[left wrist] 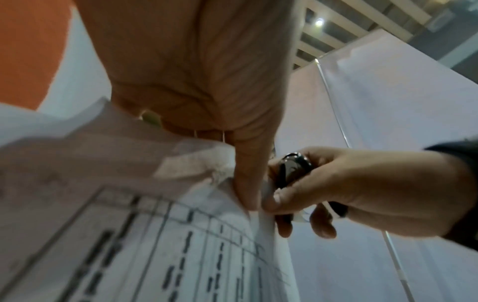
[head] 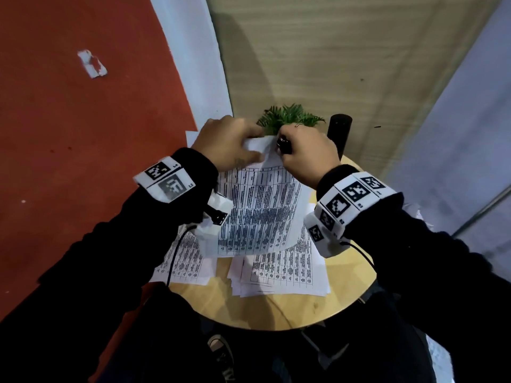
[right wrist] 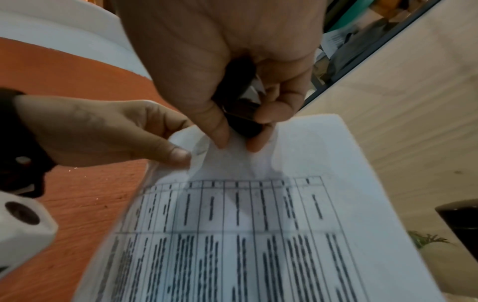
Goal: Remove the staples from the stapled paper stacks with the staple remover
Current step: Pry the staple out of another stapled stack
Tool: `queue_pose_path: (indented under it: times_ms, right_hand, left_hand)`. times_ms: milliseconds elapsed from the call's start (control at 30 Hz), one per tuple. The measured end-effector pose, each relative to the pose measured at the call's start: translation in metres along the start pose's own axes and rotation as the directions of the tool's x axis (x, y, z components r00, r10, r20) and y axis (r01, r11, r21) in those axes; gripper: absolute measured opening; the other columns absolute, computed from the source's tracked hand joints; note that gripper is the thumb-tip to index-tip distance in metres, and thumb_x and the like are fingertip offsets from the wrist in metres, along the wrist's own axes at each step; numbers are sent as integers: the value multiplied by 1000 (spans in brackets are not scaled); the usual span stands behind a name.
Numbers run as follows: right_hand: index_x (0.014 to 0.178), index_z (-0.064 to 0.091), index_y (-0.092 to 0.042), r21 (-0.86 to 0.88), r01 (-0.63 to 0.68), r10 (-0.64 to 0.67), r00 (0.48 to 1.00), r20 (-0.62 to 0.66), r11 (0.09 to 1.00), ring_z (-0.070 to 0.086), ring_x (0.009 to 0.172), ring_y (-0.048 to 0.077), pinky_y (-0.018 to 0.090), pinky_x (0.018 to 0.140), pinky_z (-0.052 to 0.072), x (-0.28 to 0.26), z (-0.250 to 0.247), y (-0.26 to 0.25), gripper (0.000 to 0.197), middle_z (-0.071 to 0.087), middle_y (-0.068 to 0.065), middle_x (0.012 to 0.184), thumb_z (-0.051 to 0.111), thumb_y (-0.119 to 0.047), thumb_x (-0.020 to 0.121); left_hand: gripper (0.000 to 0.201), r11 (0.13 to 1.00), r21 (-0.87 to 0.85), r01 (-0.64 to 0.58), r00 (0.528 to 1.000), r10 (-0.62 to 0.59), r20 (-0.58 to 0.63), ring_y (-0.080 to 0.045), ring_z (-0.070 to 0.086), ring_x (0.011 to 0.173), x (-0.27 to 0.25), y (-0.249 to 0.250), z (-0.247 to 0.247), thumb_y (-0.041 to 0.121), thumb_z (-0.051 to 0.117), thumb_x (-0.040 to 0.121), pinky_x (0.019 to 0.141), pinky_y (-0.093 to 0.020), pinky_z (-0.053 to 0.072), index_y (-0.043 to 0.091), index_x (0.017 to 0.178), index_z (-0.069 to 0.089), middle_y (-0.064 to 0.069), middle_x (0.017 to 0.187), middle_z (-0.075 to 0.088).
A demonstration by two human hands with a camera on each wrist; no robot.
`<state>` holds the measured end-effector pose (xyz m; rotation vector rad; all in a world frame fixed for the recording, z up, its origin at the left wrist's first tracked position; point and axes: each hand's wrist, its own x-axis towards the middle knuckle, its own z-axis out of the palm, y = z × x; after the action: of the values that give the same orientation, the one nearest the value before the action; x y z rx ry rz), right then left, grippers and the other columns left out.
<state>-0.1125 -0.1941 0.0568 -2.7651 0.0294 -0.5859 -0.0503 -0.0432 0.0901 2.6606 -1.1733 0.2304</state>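
Round wooden table with loose sheets, plant; left hand pinches paper stack; right hand grips staple remover.

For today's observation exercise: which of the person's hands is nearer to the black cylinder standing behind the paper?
Right. The right hand, gripping the staple remover, sits just beside the black cylinder; the left hand pinches the paper stack farther away.
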Motion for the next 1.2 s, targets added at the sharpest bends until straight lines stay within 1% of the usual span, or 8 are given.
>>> queue_pose_path:
  times_ms: [133,200,300,433,633,767,1033,1200]
  right_hand:
    - [109,57,-7,428,32,95,958,-271,903,55,101,26,28,82,41,-7,-1,3,25,55,12,115,51,-23,91]
    - [90,58,-16,618,87,204,901,-384,781,59,86,28,38,79,49,-12,-1,2,20,60,11,94,49,-34,88]
    - [71,43,-27,811,-20,317,926,-206,584,51,65,18,38,65,45,-25,4,-3,19,51,1,68,54,-33,86]
    - [85,34,-21,909,-217,223,964,143,356,48,62,-1,13,58,41,-41,25,1,34,44,1,80,58,2,78]
    - [103,49,-24,762,92,85,978,-189,641,57,102,20,30,89,50,-31,17,14,39,55,10,113,72,-15,73]
    - [109,66,-9,445,348,-148,894,-424,825,51,110,17,27,96,43,-28,11,15,42,54,3,119,76,-26,72]
    - [115,60,1,494,401,-165,876,-454,772,52,101,8,14,72,55,-31,18,15,49,51,2,112,80,-7,71]
    - [112,61,1,479,463,-213,848,-486,746,54,106,6,9,79,51,-32,18,17,44,56,2,113,78,-6,72]
  left_hand:
    - [41,970,-239,48,997,-33,66,-37,62,84,-3,-8,4,43,67,73,71,-40,47,11,99,66,-14,77,60]
    - [40,950,-312,24,999,-8,51,-34,61,83,-4,-13,5,43,67,75,65,-35,43,10,97,66,-10,80,64]
    - [31,931,-364,7,998,16,59,-21,58,68,-4,-12,6,42,67,81,60,-27,32,13,93,67,-5,79,64]
    - [38,917,-398,25,996,9,84,-26,60,72,-2,-14,13,62,55,69,70,-39,47,26,76,61,-4,73,62]
    - [41,891,-454,4,998,23,55,0,36,50,-1,-16,13,48,46,86,52,-28,27,14,67,56,8,57,41]
    - [33,883,-469,-8,999,26,32,1,38,43,-1,-16,8,34,53,95,45,-15,24,17,66,56,13,46,43]
    - [41,790,-611,38,997,13,79,-6,30,39,-3,-12,1,25,53,96,41,-18,28,1,63,50,11,45,31]
    - [50,775,-632,20,994,52,95,-8,26,44,-3,-11,-2,28,51,97,43,-20,25,-15,72,47,1,53,25]
